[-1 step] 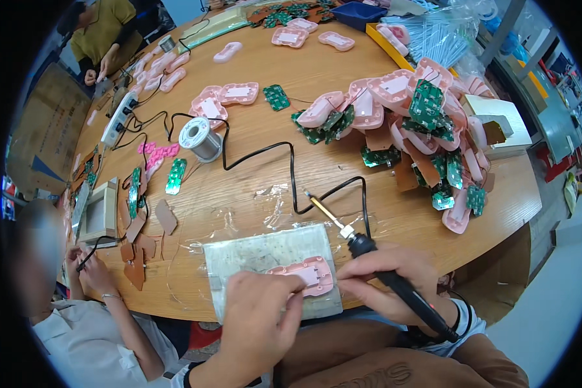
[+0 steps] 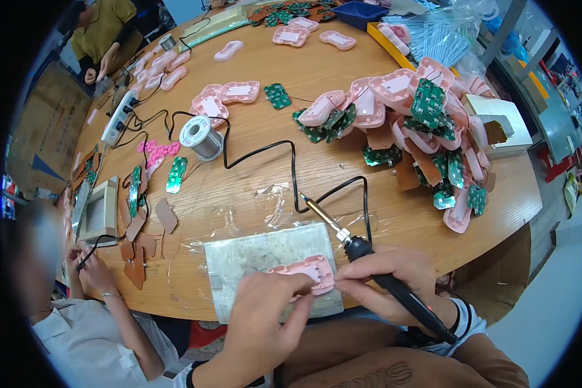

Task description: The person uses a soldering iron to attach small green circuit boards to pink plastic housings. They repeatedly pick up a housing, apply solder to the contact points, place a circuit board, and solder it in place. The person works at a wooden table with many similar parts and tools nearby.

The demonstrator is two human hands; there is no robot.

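Note:
A pink plastic shell half (image 2: pixel 326 274) lies open side up on a worn whitish work mat (image 2: pixel 239 255). My left hand (image 2: pixel 262 320) covers the shell's left part, its thumb and forefinger closed around the near side. A pale panel shows inside the shell, partly hidden by those fingers. Across my right hand (image 2: pixel 398 278) rests a black-handled soldering iron (image 2: pixel 404 301), held with its metal tip up and away to the left. The right thumb and forefinger pinch together at the shell's right edge; anything tiny between them is too small to make out.
Pink shells with green circuit boards (image 2: pixel 427 103) are heaped at the right. A solder spool (image 2: pixel 200 137) stands behind the mat, beside the iron's black cord (image 2: pixel 258 152). A power strip (image 2: pixel 118 119) lies farther left. Co-workers sit at the left (image 2: pixel 84 343) and far left (image 2: pixel 107 39).
My left fingers have shifted slightly right over the shell, covering more of its pale panel. The soldering iron's tip has moved a little left. The heap and spool have stayed put.

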